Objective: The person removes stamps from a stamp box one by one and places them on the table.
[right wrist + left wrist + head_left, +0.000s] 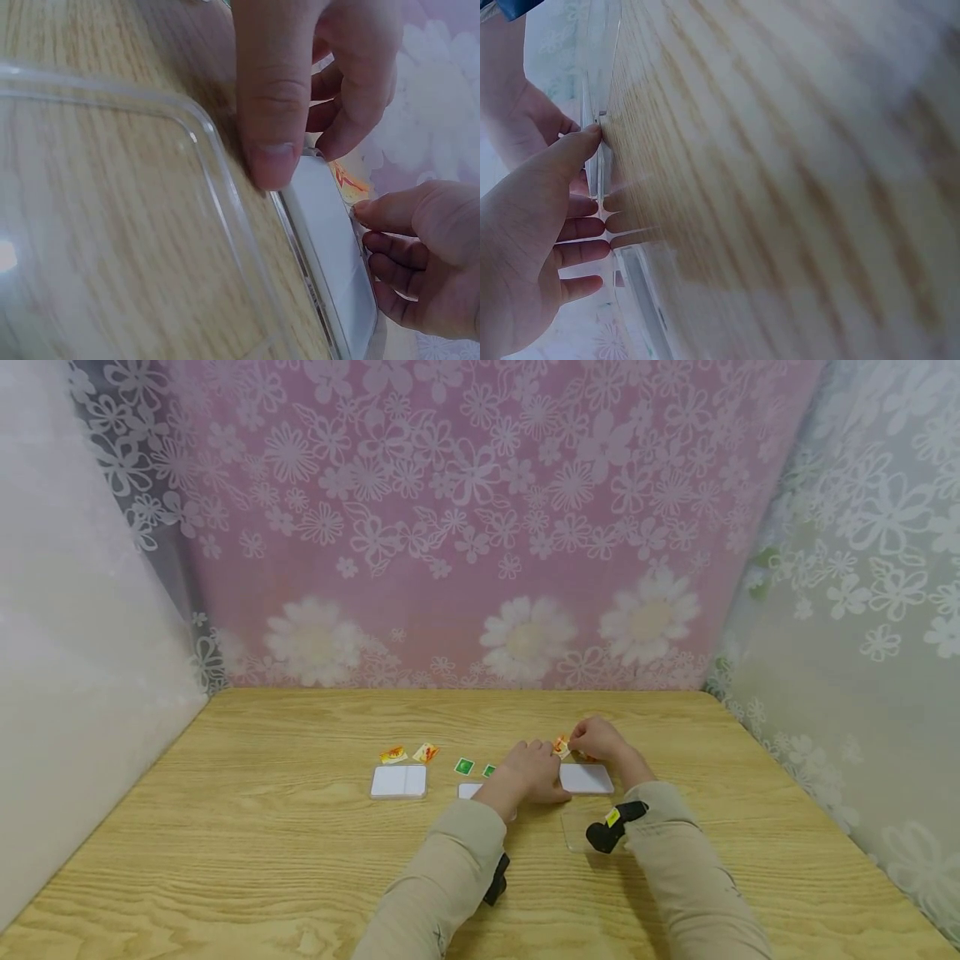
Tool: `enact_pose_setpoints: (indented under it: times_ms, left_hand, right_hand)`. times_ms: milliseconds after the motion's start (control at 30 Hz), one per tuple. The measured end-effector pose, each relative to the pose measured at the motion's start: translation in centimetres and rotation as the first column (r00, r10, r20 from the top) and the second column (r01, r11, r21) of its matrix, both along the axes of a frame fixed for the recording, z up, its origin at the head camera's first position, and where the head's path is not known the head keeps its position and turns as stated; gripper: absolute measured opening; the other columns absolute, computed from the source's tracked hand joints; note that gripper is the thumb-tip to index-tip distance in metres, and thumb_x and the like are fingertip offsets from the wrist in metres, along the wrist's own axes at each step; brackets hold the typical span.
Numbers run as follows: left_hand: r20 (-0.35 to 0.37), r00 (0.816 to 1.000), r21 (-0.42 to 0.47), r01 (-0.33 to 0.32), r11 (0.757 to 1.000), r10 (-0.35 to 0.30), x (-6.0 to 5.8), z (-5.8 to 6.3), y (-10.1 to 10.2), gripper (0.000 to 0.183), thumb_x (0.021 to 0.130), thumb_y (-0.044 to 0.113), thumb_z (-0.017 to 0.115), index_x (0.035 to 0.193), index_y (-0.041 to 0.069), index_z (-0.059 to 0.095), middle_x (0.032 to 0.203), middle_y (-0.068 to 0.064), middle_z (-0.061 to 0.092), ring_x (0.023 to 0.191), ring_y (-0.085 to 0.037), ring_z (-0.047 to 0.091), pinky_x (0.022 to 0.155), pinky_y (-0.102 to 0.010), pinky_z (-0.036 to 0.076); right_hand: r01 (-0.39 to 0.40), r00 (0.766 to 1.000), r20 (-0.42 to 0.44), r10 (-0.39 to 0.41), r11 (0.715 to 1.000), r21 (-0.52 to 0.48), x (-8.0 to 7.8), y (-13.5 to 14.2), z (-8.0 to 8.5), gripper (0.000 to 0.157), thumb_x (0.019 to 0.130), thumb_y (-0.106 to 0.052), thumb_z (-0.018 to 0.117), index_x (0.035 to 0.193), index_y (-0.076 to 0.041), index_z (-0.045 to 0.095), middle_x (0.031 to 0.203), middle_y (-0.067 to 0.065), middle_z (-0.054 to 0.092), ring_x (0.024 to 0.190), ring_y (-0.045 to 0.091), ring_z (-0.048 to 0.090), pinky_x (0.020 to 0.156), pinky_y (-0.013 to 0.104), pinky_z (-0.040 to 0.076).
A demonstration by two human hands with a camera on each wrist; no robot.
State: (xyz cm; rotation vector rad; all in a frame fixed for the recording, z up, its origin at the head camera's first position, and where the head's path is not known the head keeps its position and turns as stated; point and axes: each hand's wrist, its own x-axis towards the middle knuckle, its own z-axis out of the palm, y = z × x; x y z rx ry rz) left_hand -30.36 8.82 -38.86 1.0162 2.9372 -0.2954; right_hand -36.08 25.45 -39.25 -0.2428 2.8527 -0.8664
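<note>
My left hand [534, 771] grips the left end of a shallow clear case with a white top [587, 779], thumb on its near edge and fingers towards its far side. Over the far side of that case is my right hand [597, 739], its thumb and forefinger pinching at a small orange-and-yellow picture card [561, 747]. In the right wrist view the orange card [351, 185] shows partly, beside the right fingertips [366, 211]. A bit of orange also shows under the right hand. The white case [330, 240] lies between both hands there.
A clear plastic lid [572, 833] lies in front, under the right wrist. At left sits another white case [399, 782] with two orange cards [393, 755] behind it. Two green cards [464, 767] lie behind a middle case [469, 790], partly hidden by my left arm.
</note>
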Motion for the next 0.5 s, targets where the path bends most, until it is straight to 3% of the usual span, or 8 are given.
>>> enact_pose_setpoints:
  times_ms: [333,500]
  left_hand:
    - [0.003,1.0,0.003,0.015,1.0,-0.015,0.9,0.1,-0.3,0.051,0.086,0.064,0.048,0.108,0.021,0.063,0.117,0.002,0.053,0.107,-0.013,0.049,0.091,-0.031,0.039]
    - [0.008,1.0,-0.009,0.007,1.0,-0.007,0.9,0.0,-0.3,0.054,0.086,0.064,0.047,0.114,0.021,0.062,0.12,0.002,0.053,0.109,-0.013,0.048,0.092,-0.031,0.039]
  right_hand:
    - [0.022,1.0,-0.018,-0.021,0.999,0.034,1.3,-0.7,0.2,0.01,0.085,-0.008,0.061,0.082,0.001,0.064,0.069,0.003,0.056,0.057,0.012,0.046,0.052,0.023,0.038]
    - [0.014,0.999,-0.051,-0.009,0.996,0.088,1.4,-0.9,0.1,0.01,0.083,-0.009,0.062,0.079,0.0,0.063,0.071,0.005,0.057,0.063,0.016,0.049,0.055,0.024,0.039]
